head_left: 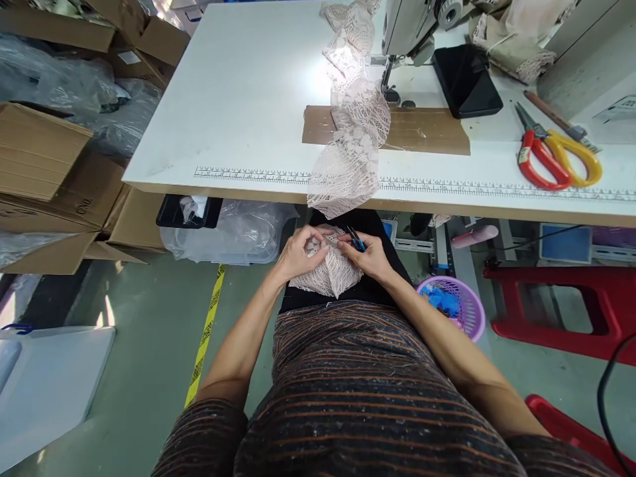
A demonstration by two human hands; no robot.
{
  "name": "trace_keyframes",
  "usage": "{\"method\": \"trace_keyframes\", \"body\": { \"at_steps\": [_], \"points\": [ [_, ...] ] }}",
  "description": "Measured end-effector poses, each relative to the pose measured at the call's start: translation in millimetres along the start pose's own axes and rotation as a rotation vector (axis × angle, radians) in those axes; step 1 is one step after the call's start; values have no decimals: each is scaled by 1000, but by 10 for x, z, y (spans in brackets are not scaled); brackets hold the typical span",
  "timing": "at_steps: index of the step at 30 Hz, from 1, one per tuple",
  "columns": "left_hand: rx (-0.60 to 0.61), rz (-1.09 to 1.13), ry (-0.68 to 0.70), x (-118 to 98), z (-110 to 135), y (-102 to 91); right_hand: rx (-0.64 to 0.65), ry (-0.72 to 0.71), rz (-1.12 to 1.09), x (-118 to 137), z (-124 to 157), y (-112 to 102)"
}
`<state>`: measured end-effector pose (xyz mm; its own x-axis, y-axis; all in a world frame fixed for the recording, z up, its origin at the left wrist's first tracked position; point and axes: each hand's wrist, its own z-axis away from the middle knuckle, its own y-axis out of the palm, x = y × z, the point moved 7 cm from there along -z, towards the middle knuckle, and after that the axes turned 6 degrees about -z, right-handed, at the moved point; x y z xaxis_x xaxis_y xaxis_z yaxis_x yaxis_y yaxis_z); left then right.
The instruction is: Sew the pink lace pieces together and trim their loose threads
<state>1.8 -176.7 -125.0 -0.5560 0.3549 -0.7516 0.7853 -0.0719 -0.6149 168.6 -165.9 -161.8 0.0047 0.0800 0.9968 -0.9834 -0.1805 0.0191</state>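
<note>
Pale pink lace fabric (pixel 325 275) lies bunched on my lap, over black cloth. My left hand (pixel 304 253) pinches the lace, thumb and fingertips pressed together. My right hand (pixel 370 255) is closed around small blue-and-black thread snips (pixel 356 240), their dark blades pointing up and left; its fingertips also touch the lace. A long strip of the same lace (pixel 348 159) runs from the table's front edge back past the sewing machine (pixel 410 26). Whether the strip joins the piece on my lap is hidden below the edge.
Scissors with red and yellow handles (pixel 560 156) lie at the right of the white table (pixel 238 93), near a black phone (pixel 467 79). A purple basket (pixel 470 308) and a red stool (pixel 611 298) stand at right. Cardboard boxes (pixel 44 152) crowd the left.
</note>
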Motion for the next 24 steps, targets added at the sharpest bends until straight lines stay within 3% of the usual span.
{"method": "trace_keyframes", "body": {
  "at_steps": [5,12,19,24],
  "points": [
    [40,145,-36,8,-81,26,27,-158,62,209,75,15],
    [193,254,-69,-101,-141,-20,103,-374,114,473,213,56],
    [143,401,-176,-118,-124,-64,67,-427,99,531,262,36],
    [149,434,-177,-106,-140,-18,49,-345,132,518,265,31]
  ]
}}
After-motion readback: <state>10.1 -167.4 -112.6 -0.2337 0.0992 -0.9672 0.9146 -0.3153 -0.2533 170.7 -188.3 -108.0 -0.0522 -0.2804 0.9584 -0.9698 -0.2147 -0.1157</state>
